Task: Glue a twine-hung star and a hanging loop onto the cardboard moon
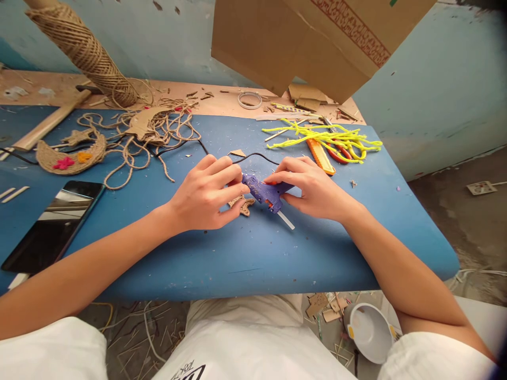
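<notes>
head view: right hand (311,184) with fingers closed round handle of purple glue gun (269,194), mid blue surface (245,258). left hand (212,192) at nozzle end, fingers curled, cannot tell if gripping. small twine piece (246,207) beside left fingers. phone (55,224) farther left.

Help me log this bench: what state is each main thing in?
Glue gun: in right hand, heat unclear
Glue stick: poking out
Small twine piece: partly covered by left hand
Phone: flat, screen dark
Twine roll: wound
Loose twine: tangled
Yellow strands: heaped
Crescent: decorated
Ring: lying flat
</notes>
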`<state>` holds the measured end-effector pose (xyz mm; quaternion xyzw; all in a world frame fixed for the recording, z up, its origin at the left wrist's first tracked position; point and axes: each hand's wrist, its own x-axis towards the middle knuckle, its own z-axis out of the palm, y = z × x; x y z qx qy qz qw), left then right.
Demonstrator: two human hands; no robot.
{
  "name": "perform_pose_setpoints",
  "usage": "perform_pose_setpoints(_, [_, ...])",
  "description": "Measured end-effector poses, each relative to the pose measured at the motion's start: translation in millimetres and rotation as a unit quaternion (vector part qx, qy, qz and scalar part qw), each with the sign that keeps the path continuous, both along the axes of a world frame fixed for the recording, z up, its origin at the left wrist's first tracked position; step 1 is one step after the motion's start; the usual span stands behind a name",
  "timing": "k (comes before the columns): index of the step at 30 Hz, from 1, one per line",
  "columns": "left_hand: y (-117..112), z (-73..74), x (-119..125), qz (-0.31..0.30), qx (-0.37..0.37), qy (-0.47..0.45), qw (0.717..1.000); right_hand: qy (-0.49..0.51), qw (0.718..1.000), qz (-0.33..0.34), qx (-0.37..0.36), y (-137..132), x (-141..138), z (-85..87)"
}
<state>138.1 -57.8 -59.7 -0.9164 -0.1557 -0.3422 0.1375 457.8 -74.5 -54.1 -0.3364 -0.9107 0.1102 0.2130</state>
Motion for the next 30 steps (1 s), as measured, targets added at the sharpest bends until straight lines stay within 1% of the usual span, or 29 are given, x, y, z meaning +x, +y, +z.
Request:
perform_pose_setpoints(5, [-0.2,0.4,-1.0,0.009,-0.01,-0.03,0.999,0.002,1.0,-0.002,-0.006,0.7,0.6,-0.1])
perform_pose_setpoints(9, [1.0,-0.7,0.6,0.02,-0.009,-0.018,1.0,0.004,1.0,0.005,-0.006,0.6,0.3,0.1])
perform_pose_setpoints(15, [2.2,-3.6,3.2,0.0,-0.001,-0.006,1.0,0.001,1.0,-0.003,-0.004,0.6,0.7,-1.6])
perform_pose_setpoints(19, [1.2,-4.6,4.8,-0.007,0.016,0.024,1.0,0.025,0.999,-0.018,-0.012,0.8,1.7,-0.9])
perform_pose_setpoints(22, [0.0,-3.5,4.9,-0.013,0.031,0.002,0.999,0.026,0.999,-0.027,-0.003,0.7,2.0,0.7])
perform_pose_setpoints(26, [1.2,-3.4,3.7,-0.006,0.03,-0.031,0.999,0.002,1.0,-0.011,0.01,0.7,1.0,-1.2])
perform_pose_setpoints(30, [6.1,-9.3,2.9,-0.004,0.017,-0.01,1.0,-0.001,1.0,0.0,0.016,0.3,-0.9,-4.2])
